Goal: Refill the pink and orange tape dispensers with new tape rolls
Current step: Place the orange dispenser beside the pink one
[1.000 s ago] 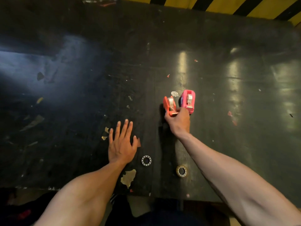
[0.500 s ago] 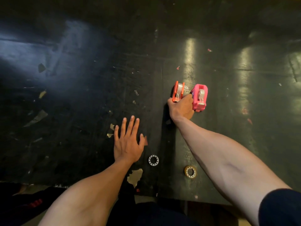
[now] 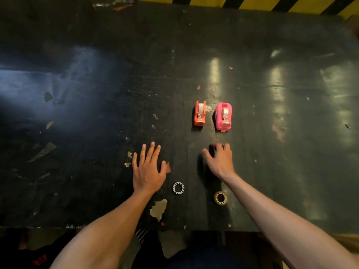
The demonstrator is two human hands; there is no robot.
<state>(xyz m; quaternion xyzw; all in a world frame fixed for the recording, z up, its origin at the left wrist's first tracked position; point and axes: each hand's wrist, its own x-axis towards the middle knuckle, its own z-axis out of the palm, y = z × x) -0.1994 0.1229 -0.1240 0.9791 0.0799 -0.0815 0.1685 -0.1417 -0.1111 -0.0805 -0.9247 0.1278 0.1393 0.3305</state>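
Both dispensers stand upright side by side toward the middle of the worktop [image 3: 291, 171], right of centre: the orange dispenser [image 3: 199, 114] and, just beside it, the pink dispenser [image 3: 223, 116]. Each appears to carry a pale roll with a strip drawn to its cutter, so I judge both loaded and the refill essentially complete. Near the worktop's near edge lie a white ring [image 3: 178, 188], which I take for a spent core, and a yellowish ring [image 3: 220, 198] with little tape on it; these may only need clearing. My left hand [image 3: 148, 171] lies flat and spread on the worktop, holding nothing. My right hand [image 3: 220, 162] sits short of the dispensers, fingers loosely curled and blurred; it seems empty, touching neither dispenser. Poor light and glare prevent confirming that either roll is seated on its hub. A small clear scrap [image 3: 208, 108] between the dispensers is unidentifiable.
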